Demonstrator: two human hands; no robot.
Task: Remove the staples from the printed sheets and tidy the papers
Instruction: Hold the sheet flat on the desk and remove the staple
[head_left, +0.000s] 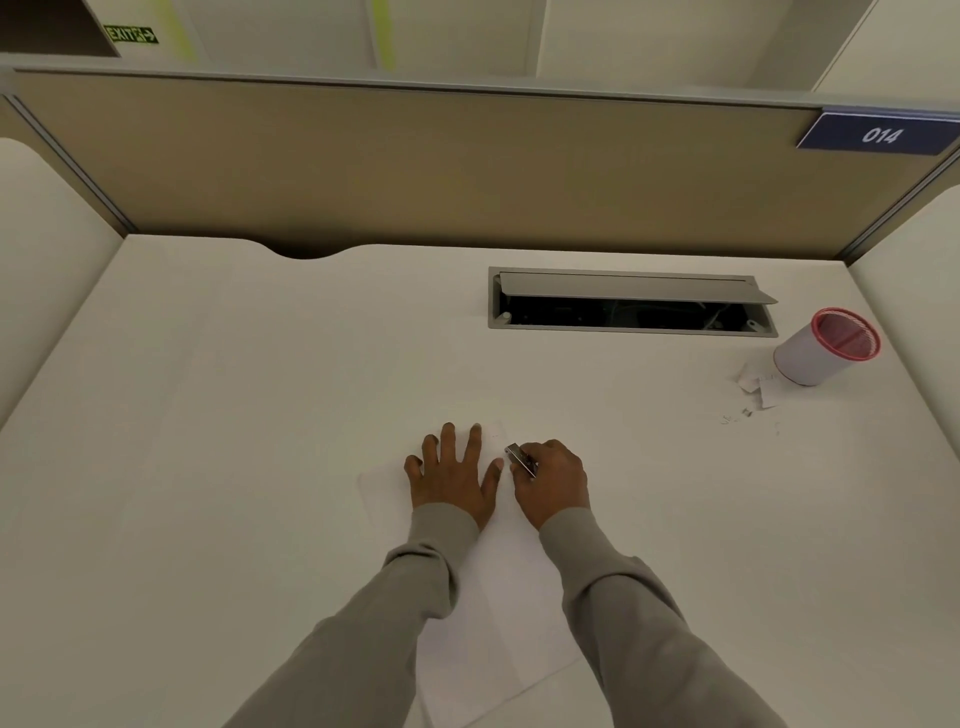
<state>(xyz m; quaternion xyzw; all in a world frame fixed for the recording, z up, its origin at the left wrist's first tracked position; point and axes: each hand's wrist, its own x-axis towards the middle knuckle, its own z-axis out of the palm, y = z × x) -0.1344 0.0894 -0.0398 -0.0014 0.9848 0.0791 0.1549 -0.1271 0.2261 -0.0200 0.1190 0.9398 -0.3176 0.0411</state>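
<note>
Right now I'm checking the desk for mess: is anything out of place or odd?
Torn paper scraps and small dark bits lie scattered beside the red-rimmed cup, and the cable hatch lid stands propped open.

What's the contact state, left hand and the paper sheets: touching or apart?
Touching. The head view shows the left hand spread palm-down on the paper sheets, straight fingers pressing them flat, with no gap visible.

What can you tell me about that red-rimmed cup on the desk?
The cup is a round holder with a pale, smooth-looking outer wall, a red rim and red mesh inside. It stands on its base at the far right of the desk, beside the open cable hatch. Nothing shows inside it. Torn paper scraps lie at its foot.
</note>
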